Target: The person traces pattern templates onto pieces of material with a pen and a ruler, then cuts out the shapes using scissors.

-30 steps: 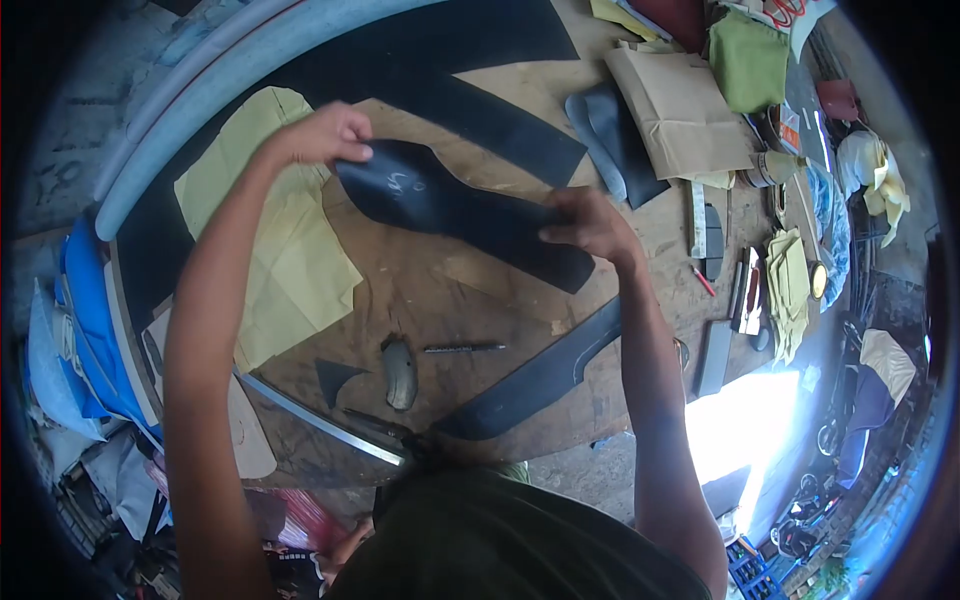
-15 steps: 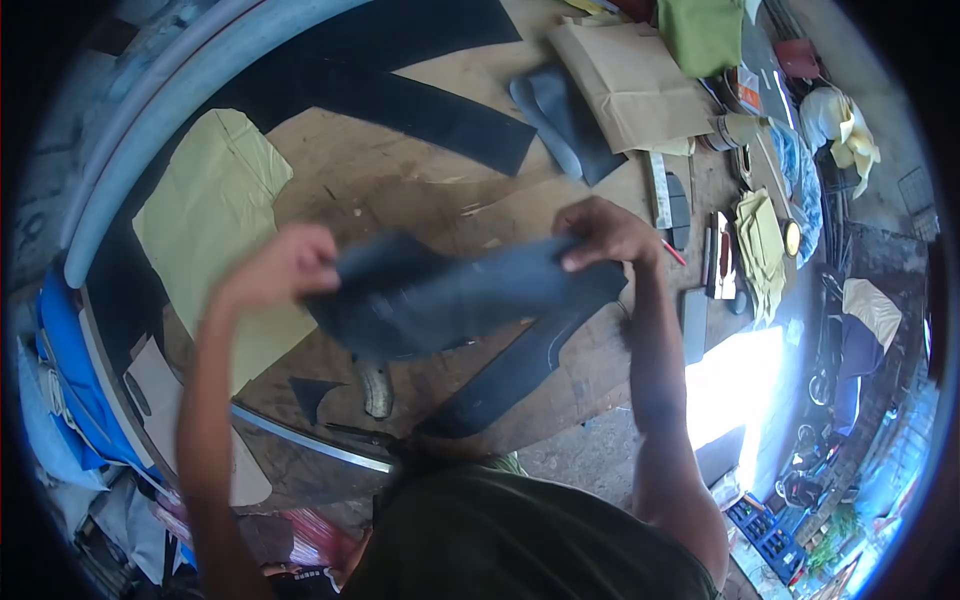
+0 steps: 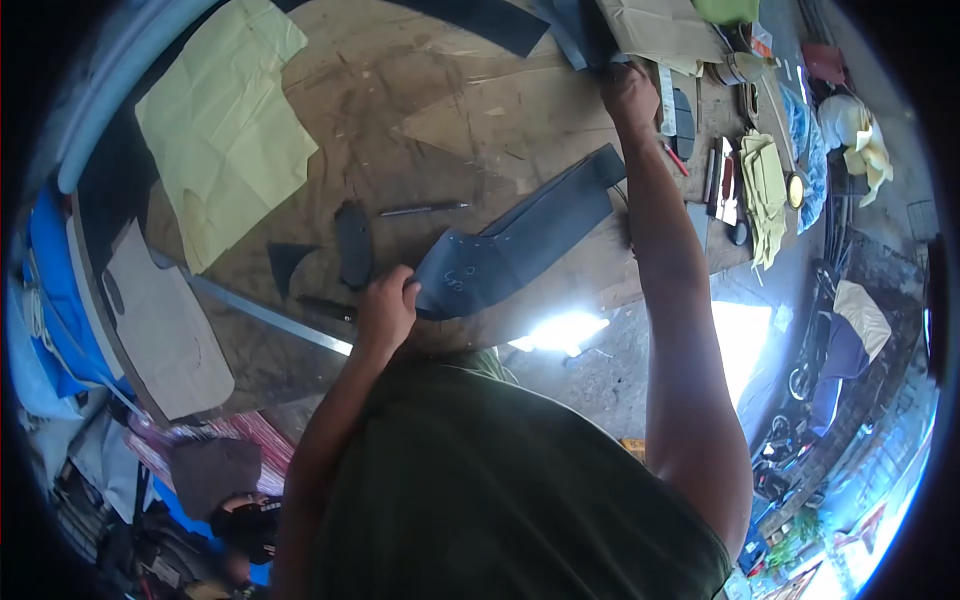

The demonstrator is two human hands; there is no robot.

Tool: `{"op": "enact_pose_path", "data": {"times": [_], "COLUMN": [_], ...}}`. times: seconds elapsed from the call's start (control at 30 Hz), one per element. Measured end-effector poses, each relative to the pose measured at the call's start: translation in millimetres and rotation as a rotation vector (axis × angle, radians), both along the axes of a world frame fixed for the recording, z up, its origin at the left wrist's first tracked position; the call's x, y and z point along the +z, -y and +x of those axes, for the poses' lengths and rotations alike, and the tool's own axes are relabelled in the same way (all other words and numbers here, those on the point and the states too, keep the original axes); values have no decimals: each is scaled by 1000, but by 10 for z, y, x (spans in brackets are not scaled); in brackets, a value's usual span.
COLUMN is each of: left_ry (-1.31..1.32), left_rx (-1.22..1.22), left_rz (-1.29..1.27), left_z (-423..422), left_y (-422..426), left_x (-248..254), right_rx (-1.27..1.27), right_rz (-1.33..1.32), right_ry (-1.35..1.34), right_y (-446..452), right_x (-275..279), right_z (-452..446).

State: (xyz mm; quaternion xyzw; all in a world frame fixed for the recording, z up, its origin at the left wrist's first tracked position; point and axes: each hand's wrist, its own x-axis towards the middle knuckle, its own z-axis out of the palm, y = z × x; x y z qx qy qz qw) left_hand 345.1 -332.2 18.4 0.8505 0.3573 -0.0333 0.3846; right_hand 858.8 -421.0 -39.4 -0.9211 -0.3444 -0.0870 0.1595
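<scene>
My left hand [image 3: 388,312] pinches the near left end of a dark, bent strip of sheet material [image 3: 500,255] with white marks drawn on it. The strip lies along the table's near edge, overlapping another dark piece. Farther off, my right hand [image 3: 632,95] is closed at the near end of a folded dark sheet [image 3: 592,35]; its fingertips are partly hidden. Left of the strip lie a small dark rounded block [image 3: 354,243], a dark triangular scrap [image 3: 288,266] and a thin pen-like tool [image 3: 424,209].
Yellow paper [image 3: 225,130] and a pale card template [image 3: 165,325] lie at left, near a metal ruler [image 3: 265,315]. Brown paper [image 3: 665,30], a red pen [image 3: 676,158] and folded yellow cloth [image 3: 763,195] are at right. The wooden table [image 3: 400,130] ends close to my body.
The dark piece both hands held up now lies at the table's near edge. My left hand moved nearer my body; my right hand left it for the folded sheet. The view shifted.
</scene>
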Motion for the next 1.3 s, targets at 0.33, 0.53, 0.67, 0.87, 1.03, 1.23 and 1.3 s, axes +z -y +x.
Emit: {"op": "enact_pose_path", "data": {"times": [0.33, 0.53, 0.67, 0.87, 1.03, 1.23, 1.3], "left_ry": [-92, 315, 622, 601, 811, 509, 229], "left_rx": [291, 515, 451, 257, 128, 210, 227], "left_rz": [-4, -390, -600, -1214, -1816, -1482, -1171], "left_z": [-372, -358, -28, 9, -375, -583, -414], "left_y": [-571, -1146, -1058, -879, -610, -303, -243], "left_x": [224, 421, 502, 190, 270, 277, 153], "right_rx": [229, 481, 525, 1348, 1008, 597, 411], "right_rz": [19, 192, 300, 575, 150, 135, 72], "right_ry": [250, 433, 373, -192, -596, -578, -700], "right_y": [-173, -143, -218, -380, 338, 869, 968], "right_x": [1873, 3134, 3958, 4461, 3745, 2290, 1837], "right_z": [-751, -910, -1508, -1883, -1323, -986, -688]}}
